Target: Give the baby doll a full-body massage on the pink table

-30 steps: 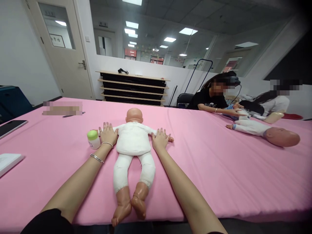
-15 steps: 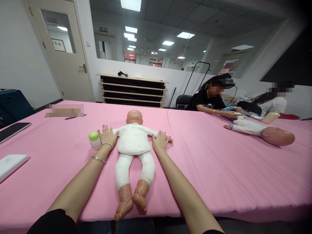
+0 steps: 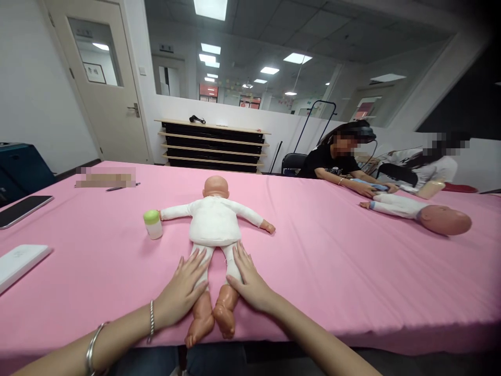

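Note:
A baby doll [image 3: 215, 222] with a white cloth body lies on the pink tablecloth [image 3: 332, 271], its head away from me and its bare feet towards me. Both its arms are stretched out sideways. My left hand [image 3: 182, 287] lies flat, fingers spread, over the doll's left-side leg. On the other leg rests my right hand [image 3: 252, 279], its fingers also stretched out along the thigh. Beside the doll's left-side hand stands a small jar [image 3: 153, 224] with a green lid, upright.
At left are a white box-shaped device [image 3: 23, 263], a dark phone or tablet [image 3: 23, 211], a pen [image 3: 123, 186] and a blurred-out item [image 3: 105, 177]. Across the table at right, a person [image 3: 336, 156] handles a second doll [image 3: 422, 211]; another person [image 3: 438, 162] sits behind.
Both my hands have moved from the doll's arms down towards me onto its legs. The doll and jar have stayed almost where they were.

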Demonstrator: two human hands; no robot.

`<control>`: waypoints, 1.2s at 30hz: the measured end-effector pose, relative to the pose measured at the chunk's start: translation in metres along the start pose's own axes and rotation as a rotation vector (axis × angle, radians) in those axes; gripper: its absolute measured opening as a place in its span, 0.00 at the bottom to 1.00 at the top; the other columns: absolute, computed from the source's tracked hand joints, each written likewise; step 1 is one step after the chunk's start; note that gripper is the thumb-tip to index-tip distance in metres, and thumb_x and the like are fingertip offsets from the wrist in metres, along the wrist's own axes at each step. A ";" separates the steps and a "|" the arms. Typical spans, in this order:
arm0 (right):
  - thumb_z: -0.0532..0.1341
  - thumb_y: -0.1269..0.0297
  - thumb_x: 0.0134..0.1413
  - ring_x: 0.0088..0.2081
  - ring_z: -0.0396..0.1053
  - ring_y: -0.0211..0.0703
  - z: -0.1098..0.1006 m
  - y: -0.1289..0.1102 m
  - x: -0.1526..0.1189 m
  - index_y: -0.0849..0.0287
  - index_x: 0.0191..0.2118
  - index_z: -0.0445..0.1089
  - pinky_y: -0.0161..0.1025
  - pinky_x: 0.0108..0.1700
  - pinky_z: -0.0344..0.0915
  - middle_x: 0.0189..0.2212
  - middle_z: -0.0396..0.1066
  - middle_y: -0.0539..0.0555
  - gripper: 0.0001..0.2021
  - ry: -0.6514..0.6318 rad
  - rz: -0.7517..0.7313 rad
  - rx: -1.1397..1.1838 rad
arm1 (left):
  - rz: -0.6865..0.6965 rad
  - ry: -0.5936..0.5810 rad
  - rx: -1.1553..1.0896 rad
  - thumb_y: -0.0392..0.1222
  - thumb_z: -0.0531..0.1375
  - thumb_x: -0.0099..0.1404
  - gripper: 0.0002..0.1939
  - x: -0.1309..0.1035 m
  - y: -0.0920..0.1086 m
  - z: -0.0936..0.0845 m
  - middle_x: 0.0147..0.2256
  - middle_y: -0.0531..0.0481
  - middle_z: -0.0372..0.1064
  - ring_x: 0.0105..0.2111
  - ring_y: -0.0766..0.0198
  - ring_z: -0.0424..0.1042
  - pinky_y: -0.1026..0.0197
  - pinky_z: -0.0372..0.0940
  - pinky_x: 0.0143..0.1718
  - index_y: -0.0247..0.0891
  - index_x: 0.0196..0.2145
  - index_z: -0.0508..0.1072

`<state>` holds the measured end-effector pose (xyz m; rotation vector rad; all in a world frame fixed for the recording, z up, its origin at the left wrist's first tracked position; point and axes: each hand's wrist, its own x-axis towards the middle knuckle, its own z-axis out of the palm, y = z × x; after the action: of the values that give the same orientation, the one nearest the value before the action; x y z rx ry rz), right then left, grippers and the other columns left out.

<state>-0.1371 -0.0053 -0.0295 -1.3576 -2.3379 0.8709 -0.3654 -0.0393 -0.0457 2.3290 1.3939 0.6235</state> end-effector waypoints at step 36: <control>0.48 0.55 0.58 0.66 0.37 0.44 -0.030 -0.023 -0.020 0.50 0.61 0.51 0.55 0.66 0.34 0.61 0.49 0.52 0.25 -0.300 -0.347 -0.091 | 0.079 -0.145 -0.208 0.51 0.46 0.67 0.24 -0.010 -0.010 -0.009 0.63 0.48 0.39 0.63 0.54 0.34 0.39 0.34 0.59 0.48 0.59 0.58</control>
<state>-0.1264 -0.0207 0.0095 -0.8544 -2.7577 0.9192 -0.3818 -0.0428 -0.0450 2.2238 1.1215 0.5797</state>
